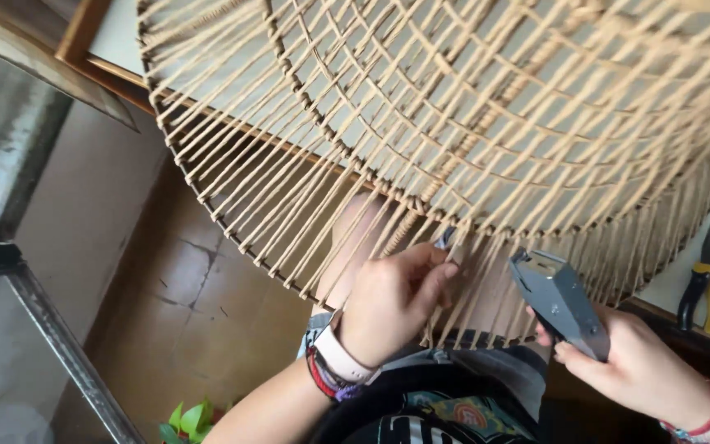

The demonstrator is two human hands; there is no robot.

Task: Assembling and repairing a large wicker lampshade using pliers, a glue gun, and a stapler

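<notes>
A large round frame [454, 123] woven with tan cord fills the upper part of the head view, tilted over my lap. My left hand [392, 300] pinches the cords at the frame's lower rim, fingers closed around them, with a white watch and bracelets on the wrist. My right hand [630, 362] grips a grey metal staple gun [559, 300], its nose up against the cords at the rim just right of my left hand. A knee shows through the strands behind the frame.
Pliers with yellow and black handles [704, 275] lie on a white table at the right edge. A dark metal glass-panelled frame [51, 337] stands at left over a brown tiled floor. Green leaves [191, 419] sit at the bottom.
</notes>
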